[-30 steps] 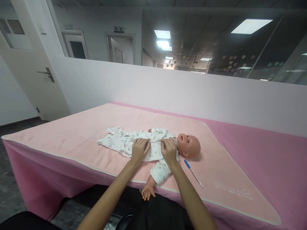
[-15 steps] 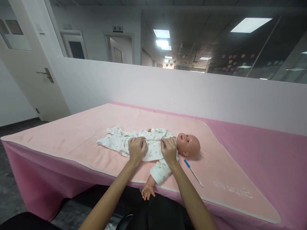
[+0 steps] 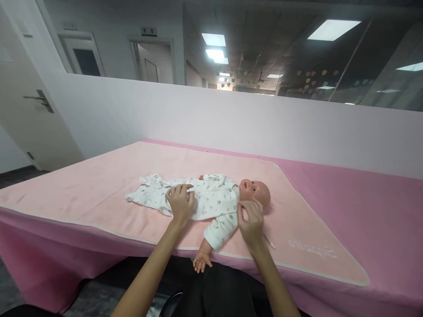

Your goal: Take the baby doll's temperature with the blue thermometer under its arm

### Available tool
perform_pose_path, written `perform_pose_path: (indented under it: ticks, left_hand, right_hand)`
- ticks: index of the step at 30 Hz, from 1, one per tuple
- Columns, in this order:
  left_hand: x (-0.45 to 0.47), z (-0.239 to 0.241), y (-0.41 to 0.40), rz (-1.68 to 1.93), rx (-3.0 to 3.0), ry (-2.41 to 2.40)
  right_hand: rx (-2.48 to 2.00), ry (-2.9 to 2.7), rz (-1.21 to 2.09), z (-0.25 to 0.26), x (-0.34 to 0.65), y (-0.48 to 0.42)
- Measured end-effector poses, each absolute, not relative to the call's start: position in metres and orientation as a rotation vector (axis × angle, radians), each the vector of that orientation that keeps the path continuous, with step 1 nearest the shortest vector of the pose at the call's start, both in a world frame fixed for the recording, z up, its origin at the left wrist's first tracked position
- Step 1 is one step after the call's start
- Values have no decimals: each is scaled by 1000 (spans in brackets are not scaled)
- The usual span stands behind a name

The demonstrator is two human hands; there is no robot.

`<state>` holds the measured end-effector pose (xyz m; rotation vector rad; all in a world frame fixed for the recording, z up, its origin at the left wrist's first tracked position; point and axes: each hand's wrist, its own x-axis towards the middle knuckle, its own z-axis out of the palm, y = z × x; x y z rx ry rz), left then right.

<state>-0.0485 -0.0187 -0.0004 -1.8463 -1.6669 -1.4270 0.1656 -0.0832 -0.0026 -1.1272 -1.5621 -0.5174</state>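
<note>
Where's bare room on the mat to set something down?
Free: pale mat left of the doll's feet; the strip between doll and wall; the patch between its head and the lettering. Crowded: around its clothes at the left hand, and its neck, near the right hand.

At left stood a pale door (image 3: 20, 127) with a metal handle (image 3: 45, 101). A white wall (image 3: 214, 114) ran across the far side; above it, a long window (image 3: 280, 53) showed 2 more doors (image 3: 86, 61), glowing ceiling panels (image 3: 334, 30) and small heart shapes (image 3: 324, 72).
</note>
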Motion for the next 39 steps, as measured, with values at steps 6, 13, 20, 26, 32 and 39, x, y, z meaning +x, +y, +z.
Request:
perform_pose_path:
  ticks: [6, 13, 20, 26, 32, 39]
  left_hand:
    - [-14, 31, 6, -1522, -2192, -1435]
    - [31, 32, 51, -1302, -3061, -1378]
    - [25, 26, 39, -1358, -3197, -1328]
    - [28, 28, 55, -2184, -2814, -1872]
    - [23, 43, 63, -2068, -2861, -2012]
    - [23, 56, 82, -900, -2407, -1806]
  right_hand:
    - [-1769, -1532, -497, -52, 238, -150]
    - [-1841, -1523, -512, -70, 249, -158]
    - [-1811, -1194, -228, -19, 239, -173]
    - [-1531, -1434, -182, 42, 194, -115]
    - [-1777, -1830, -427, 63, 158, -15]
    - [-1972, -2065, -423, 51, 141, 38]
